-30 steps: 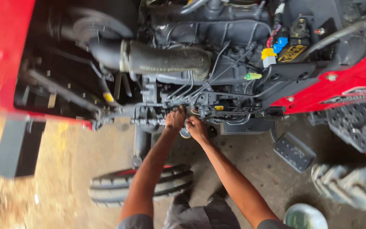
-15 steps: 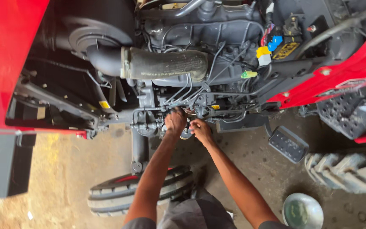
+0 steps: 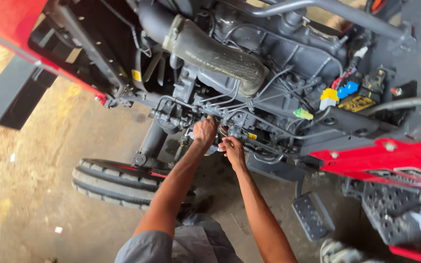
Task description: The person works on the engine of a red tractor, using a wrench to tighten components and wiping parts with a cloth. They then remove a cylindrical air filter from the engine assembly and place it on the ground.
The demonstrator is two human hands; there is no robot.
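Both my arms reach up to the dark fuel pump [image 3: 230, 127] with its thin metal pipes [image 3: 205, 100], low on the side of a tractor engine [image 3: 269, 73]. My left hand [image 3: 204, 131] is closed, knuckles toward me, on a fitting at the pump's left end. Just right of it and slightly lower, my right hand [image 3: 232, 148] has its fingers curled around a small pale metal part [image 3: 214, 150] that sits between the two hands. The fingers hide what that part is.
A thick grey air hose [image 3: 215, 51] runs above the pump. Red bodywork [image 3: 391, 156] juts out at right and a red hood [image 3: 10, 19] at upper left. A front tyre [image 3: 113, 182] lies below my left arm, with a foot pedal [image 3: 310, 216] at lower right.
My head has moved, so the engine now appears tilted and shifted. Both hands stay at the same spot on the pump, with the right hand slightly lower than before.
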